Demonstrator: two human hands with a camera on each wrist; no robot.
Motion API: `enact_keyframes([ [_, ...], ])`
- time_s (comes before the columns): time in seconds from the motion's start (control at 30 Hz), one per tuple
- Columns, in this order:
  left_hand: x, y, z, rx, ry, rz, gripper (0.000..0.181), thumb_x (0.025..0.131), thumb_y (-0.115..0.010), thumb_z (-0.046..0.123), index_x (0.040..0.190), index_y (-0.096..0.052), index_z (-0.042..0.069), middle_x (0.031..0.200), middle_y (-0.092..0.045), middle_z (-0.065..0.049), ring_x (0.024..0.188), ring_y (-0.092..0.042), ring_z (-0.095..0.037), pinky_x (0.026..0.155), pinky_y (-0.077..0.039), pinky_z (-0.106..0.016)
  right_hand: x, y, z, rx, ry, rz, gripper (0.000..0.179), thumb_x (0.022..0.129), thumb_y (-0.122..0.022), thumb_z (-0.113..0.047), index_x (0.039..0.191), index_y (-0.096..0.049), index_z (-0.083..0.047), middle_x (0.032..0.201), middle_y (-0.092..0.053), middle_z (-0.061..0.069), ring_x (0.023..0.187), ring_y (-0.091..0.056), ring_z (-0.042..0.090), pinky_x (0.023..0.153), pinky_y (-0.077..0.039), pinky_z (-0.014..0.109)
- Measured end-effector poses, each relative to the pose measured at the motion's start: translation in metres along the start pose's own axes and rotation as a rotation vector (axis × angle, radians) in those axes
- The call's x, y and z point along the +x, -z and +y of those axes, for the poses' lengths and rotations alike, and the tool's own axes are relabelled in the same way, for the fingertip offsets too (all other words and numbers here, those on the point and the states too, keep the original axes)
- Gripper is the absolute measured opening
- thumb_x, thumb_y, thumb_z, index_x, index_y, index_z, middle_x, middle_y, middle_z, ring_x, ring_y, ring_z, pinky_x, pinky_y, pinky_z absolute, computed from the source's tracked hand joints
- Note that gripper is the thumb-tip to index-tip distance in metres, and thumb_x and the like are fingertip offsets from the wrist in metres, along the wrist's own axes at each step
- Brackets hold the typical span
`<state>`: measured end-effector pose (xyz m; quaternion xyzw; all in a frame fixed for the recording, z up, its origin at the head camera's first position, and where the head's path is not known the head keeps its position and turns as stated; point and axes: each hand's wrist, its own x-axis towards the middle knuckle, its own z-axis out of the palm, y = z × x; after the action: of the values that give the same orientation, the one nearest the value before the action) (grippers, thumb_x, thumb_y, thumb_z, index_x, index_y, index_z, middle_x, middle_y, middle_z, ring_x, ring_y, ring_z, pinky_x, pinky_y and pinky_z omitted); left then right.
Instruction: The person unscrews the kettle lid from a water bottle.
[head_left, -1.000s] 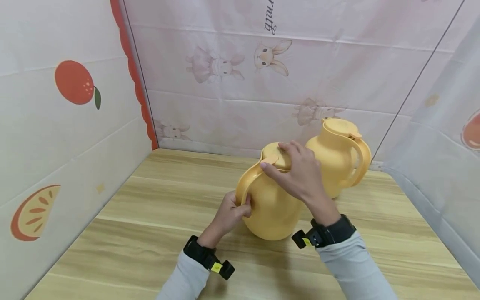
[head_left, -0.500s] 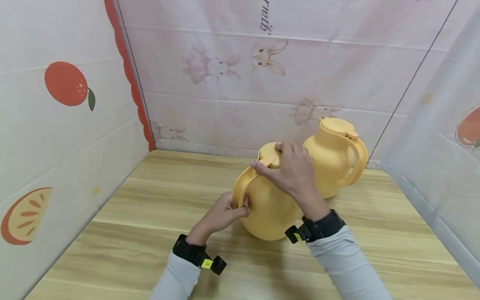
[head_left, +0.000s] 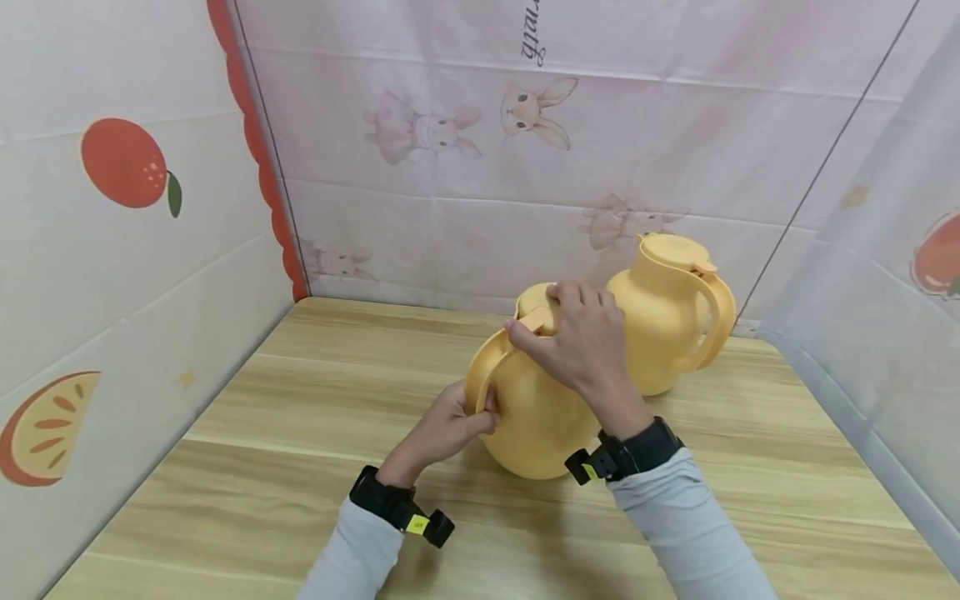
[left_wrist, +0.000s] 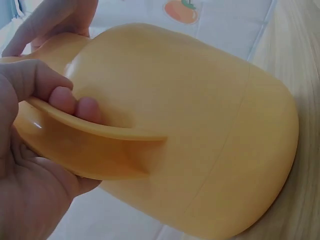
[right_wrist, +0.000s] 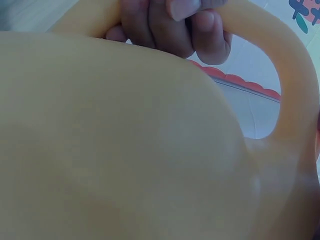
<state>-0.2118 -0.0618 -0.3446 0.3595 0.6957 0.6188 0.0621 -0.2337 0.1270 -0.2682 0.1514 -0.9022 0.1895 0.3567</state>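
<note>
The yellow jug (head_left: pixel 538 425) is right in front of me, between my hands, its long axis running from lid (head_left: pixel 531 296) at 12 o'clock to base at 6; whether that base sits flat on the table (head_left: pixel 300 400) I can't tell. Its handle (head_left: pixel 483 367) bows out towards 9 o'clock, and there my left hand (head_left: pixel 447 427) grips it, fingers wrapped through the loop. My right hand (head_left: pixel 588 346) comes in from 4 o'clock to the top, holding it with bent fingers over the lid and my thumb by the tab (head_left: pixel 536 319). So neither hand is nearer: left has the side, right the top. Close behind, at 2 o'clock, a second jug (head_left: pixel 654 329) stands upright, handle facing 3. Beyond hangs a pink rabbit-print cloth (head_left: pixel 442 225).
</note>
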Motion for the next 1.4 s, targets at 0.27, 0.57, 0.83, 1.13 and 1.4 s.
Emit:
enact_keyframes([
  [0.27,0.005,0.001,-0.025,-0.080,-0.089,0.013,0.013,0.077,-0.045,-0.016,0.078,-0.044,-0.003,0.070,-0.044,-0.004,0.064,-0.043,-0.013,0.058,-0.035,-0.024,0.002,-0.005,0.000,0.025,0.050,0.078,0.060,0.072,-0.054,-0.055,0.094,-0.060,0.001,0.089,-0.059,0.016,0.085,-0.053,0.036,0.075,-0.038,0.047],
  [0.57,0.005,0.002,-0.040,-0.112,-0.085,0.042,0.015,0.077,-0.046,-0.014,0.073,-0.043,0.000,0.063,-0.043,-0.003,0.059,-0.043,-0.014,0.055,-0.036,-0.025,-0.001,-0.006,0.007,0.133,0.100,0.048,0.054,0.072,-0.053,-0.049,0.095,-0.058,0.000,0.096,-0.059,0.015,0.090,-0.052,0.036,0.081,-0.035,0.048],
  [0.83,0.000,0.002,-0.020,-0.108,-0.082,0.099,0.013,0.074,-0.042,-0.018,0.073,-0.042,-0.005,0.062,-0.044,-0.003,0.058,-0.043,-0.013,0.055,-0.036,-0.024,-0.010,-0.003,0.018,0.266,0.108,-0.008,0.061,0.075,-0.056,-0.046,0.113,-0.059,0.001,0.118,-0.057,0.017,0.108,-0.046,0.038,0.091,-0.030,0.054],
  [1.13,0.004,0.000,-0.039,-0.095,-0.063,0.143,0.012,0.078,-0.044,-0.015,0.074,-0.046,-0.004,0.064,-0.048,-0.004,0.059,-0.047,-0.014,0.055,-0.038,-0.024,-0.016,-0.012,0.028,0.424,0.184,0.122,0.052,0.075,-0.060,-0.040,0.107,-0.061,0.002,0.121,-0.053,0.022,0.114,-0.043,0.037,0.096,-0.025,0.050],
  [1.4,0.009,-0.001,-0.046,-0.095,-0.144,0.139,0.007,0.081,-0.044,-0.008,0.076,-0.046,-0.004,0.062,-0.048,-0.007,0.058,-0.047,-0.016,0.054,-0.039,-0.025,-0.026,-0.015,0.042,0.677,0.247,0.277,0.045,0.080,-0.062,-0.034,0.101,-0.063,0.006,0.117,-0.056,0.025,0.120,-0.044,0.035,0.101,-0.031,0.043],
])
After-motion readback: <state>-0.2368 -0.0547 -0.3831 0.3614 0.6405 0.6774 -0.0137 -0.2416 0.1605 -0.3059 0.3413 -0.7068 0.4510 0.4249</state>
